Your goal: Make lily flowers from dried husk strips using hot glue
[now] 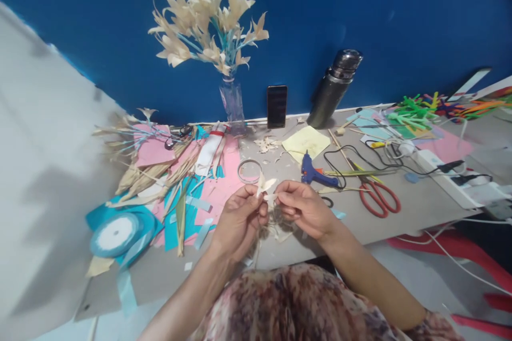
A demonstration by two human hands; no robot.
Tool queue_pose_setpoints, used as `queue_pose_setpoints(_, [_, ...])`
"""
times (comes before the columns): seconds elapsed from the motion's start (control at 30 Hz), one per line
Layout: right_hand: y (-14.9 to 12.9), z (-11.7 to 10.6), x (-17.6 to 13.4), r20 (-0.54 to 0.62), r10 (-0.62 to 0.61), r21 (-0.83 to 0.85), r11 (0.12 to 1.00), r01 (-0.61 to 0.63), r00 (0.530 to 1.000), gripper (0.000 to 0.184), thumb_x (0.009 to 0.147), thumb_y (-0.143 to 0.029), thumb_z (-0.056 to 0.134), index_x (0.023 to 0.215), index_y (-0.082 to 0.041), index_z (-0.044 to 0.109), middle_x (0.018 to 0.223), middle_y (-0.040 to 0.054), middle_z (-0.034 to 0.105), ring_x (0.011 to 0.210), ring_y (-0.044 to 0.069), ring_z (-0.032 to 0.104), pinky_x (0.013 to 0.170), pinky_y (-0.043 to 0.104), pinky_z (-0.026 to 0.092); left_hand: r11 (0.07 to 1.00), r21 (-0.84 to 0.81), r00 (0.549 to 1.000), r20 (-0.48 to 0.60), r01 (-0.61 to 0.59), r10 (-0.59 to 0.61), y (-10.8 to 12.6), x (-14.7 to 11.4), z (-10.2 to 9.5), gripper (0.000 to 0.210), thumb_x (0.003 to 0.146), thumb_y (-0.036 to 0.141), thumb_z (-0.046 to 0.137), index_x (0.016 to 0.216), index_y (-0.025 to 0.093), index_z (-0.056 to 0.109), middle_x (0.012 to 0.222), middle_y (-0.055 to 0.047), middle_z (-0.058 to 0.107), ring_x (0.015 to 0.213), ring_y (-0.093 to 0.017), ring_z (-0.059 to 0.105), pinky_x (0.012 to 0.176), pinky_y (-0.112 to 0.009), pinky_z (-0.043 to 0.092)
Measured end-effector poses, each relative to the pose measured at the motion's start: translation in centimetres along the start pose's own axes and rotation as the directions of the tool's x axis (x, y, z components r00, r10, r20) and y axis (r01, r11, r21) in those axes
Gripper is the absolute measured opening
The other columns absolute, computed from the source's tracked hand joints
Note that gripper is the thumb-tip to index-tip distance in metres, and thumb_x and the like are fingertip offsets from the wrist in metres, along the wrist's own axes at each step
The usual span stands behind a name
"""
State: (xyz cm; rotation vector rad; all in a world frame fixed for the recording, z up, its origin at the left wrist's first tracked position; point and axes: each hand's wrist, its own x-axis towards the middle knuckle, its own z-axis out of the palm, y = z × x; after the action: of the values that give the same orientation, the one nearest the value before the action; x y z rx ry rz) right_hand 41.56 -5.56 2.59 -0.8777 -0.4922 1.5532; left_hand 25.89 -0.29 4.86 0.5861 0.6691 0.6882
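Note:
Over the front middle of the table, my left hand [244, 213] pinches a small pale husk flower [264, 185] between thumb and fingers. Its cream petals spread upward and to the right. My right hand [302, 203] is closed close beside it, its thumb and fingertips pinching a pale petal piece [271, 197] at the flower's right side. Just behind the hands lies a roll of tape [250, 171]. To the right of them rests a blue glue gun [316, 173]. Pale scraps are scattered beneath my hands.
Scissors with red handles [380, 200] and a power strip [444, 176] lie at right. A vase [232, 104] of husk flowers, a phone [277, 106] and a dark flask [335, 88] stand by the blue wall. Blue ribbon [116, 234], dried husks [144, 173] and coloured paper cover the left.

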Motion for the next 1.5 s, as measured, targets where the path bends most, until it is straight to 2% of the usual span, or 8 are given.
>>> queue_pose_setpoints(0.33, [0.4,0.8,-0.8,-0.094,-0.121,-0.107,0.988,0.110,0.988,0.028,0.068,-0.036,0.088,0.075,-0.015,0.071,0.064,-0.0014,0.063,0.045,0.003,0.038,0.043,0.018,0.023,0.991,0.079,0.992,-0.057,-0.107,0.112,-0.6,-0.3,0.4,0.029,0.071,0.025,0.087,0.080,0.016,0.061,0.060,0.002,0.062,0.052,-0.009,0.056,0.051,-0.018,0.046])
queue_pose_setpoints(0.6, [0.4,0.3,-1.0,-0.074,-0.115,-0.128,0.986,0.105,0.991,0.028,0.074,-0.040,0.083,0.079,-0.015,0.073,0.069,0.0023,0.067,0.045,0.004,0.036,0.043,0.019,0.018,0.982,-0.183,0.998,-0.019,0.051,-0.055,-0.5,0.2,0.1,0.027,0.069,0.010,0.085,0.072,0.013,0.058,0.060,0.005,0.053,0.050,-0.004,0.049,0.044,-0.014,0.038])
queue_pose_setpoints(0.8, [0.6,0.0,-1.1,-0.055,-0.234,-0.362,0.911,0.199,0.971,0.041,0.091,-0.055,0.062,0.087,-0.016,0.073,0.074,0.0044,0.068,0.049,0.008,0.042,0.045,0.022,0.026,0.997,-0.075,0.999,-0.037,0.015,-0.018,-0.5,0.3,0.1,0.027,0.068,0.016,0.086,0.075,0.014,0.060,0.059,0.004,0.055,0.050,-0.006,0.051,0.046,-0.016,0.042])
queue_pose_setpoints(0.87, [0.0,-0.9,-1.2,-0.011,-0.289,-0.590,0.775,0.227,0.957,0.038,0.095,-0.052,0.057,0.087,-0.018,0.072,0.076,0.0044,0.069,0.054,0.011,0.050,0.050,0.024,0.035,0.999,-0.029,0.999,-0.047,0.014,-0.016,-0.2,0.5,-0.1,0.029,0.068,0.020,0.088,0.076,0.015,0.061,0.058,0.004,0.057,0.051,-0.007,0.053,0.048,-0.017,0.044])
queue_pose_setpoints(0.97, [-1.9,-3.9,-1.0,-0.018,-0.465,-0.953,0.276,0.126,0.885,0.019,0.093,-0.036,0.061,0.089,-0.020,0.071,0.086,0.0057,0.071,0.073,0.019,0.062,0.067,0.029,0.045,0.999,0.034,0.996,-0.091,-0.010,0.013,0.8,1.5,-0.5,0.031,0.067,0.025,0.089,0.076,0.016,0.061,0.057,0.004,0.058,0.052,-0.008,0.055,0.049,-0.017,0.046])
queue_pose_setpoints(1.03, [-3.3,-6.7,-0.7,-0.023,-0.567,-0.993,-0.079,-0.083,0.823,0.016,0.090,-0.028,0.064,0.102,-0.019,0.070,0.104,0.0102,0.070,0.093,0.025,0.064,0.080,0.033,0.046,0.995,0.094,0.991,-0.123,-0.046,0.058,1.7,2.7,-0.8,0.033,0.064,0.025,0.091,0.075,0.016,0.061,0.059,0.003,0.061,0.055,-0.009,0.058,0.050,-0.017,0.046])
queue_pose_setpoints(1.13, [-5.1,-10.4,-0.3,-0.036,-0.515,-0.900,-0.356,-0.252,0.857,0.030,0.087,-0.027,0.068,0.114,-0.013,0.067,0.119,0.0171,0.065,0.110,0.031,0.059,0.091,0.036,0.045,0.972,0.209,0.983,-0.125,-0.103,0.131,2.9,5.3,-0.8,0.033,0.062,0.025,0.092,0.074,0.015,0.063,0.063,0.000,0.067,0.060,-0.011,0.063,0.055,-0.018,0.049])
queue_pose_setpoints(1.5, [-5.2,-12.7,1.1,-0.035,-0.398,-0.865,-0.446,-0.227,0.917,0.027,0.088,-0.031,0.071,0.111,-0.018,0.069,0.112,0.0132,0.063,0.107,0.031,0.053,0.091,0.039,0.041,0.859,0.510,0.974,-0.169,-0.045,0.152,2.2,20.3,5.2,0.029,0.070,0.007,0.082,0.065,0.015,0.055,0.051,0.001,0.060,0.054,-0.016,0.067,0.063,-0.033,0.061])
